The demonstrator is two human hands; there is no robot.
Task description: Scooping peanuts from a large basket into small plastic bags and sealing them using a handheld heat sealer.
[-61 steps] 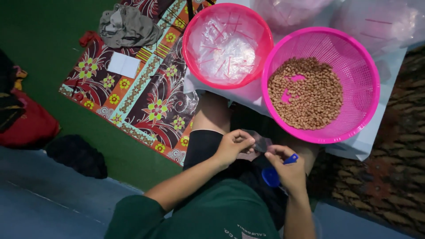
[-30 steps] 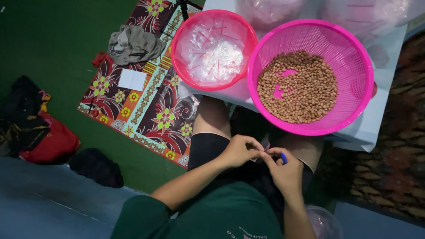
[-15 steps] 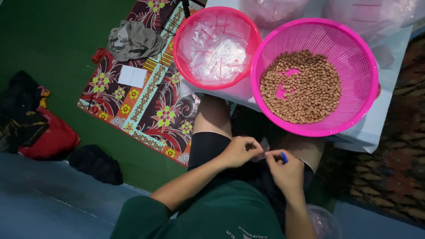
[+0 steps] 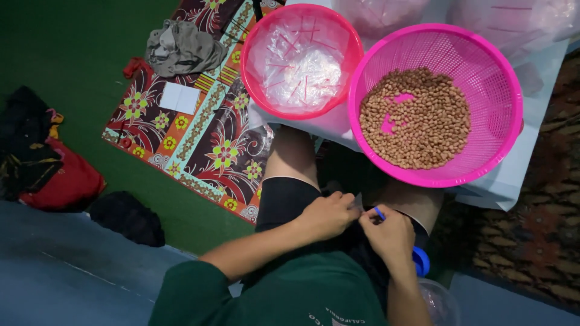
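Note:
My left hand [image 4: 326, 216] and my right hand [image 4: 386, 234] meet over my lap, fingertips together. Between them they pinch a small clear plastic bag [image 4: 360, 204]; its contents are hidden. A thin blue thing [image 4: 379, 213] sticks out of my right hand's fingers. Beyond my knees stands a pink basket [image 4: 501, 90] holding a heap of brown peanuts [image 4: 417, 124]. To its left is a second pink basket [image 4: 257, 90] filled with clear plastic bags [image 4: 299, 66].
A flowered cloth [image 4: 205, 139] lies on the green floor [image 4: 72, 72], with a grey rag [image 4: 181, 48] and a white paper [image 4: 179, 98] on it. Red and dark bags [image 4: 60, 181] sit at left. A blue-lidded clear container [image 4: 426, 271] is by my right thigh.
My hands have drawn closer together and stay joined at the fingertips. The view has shifted slightly; the baskets have not moved.

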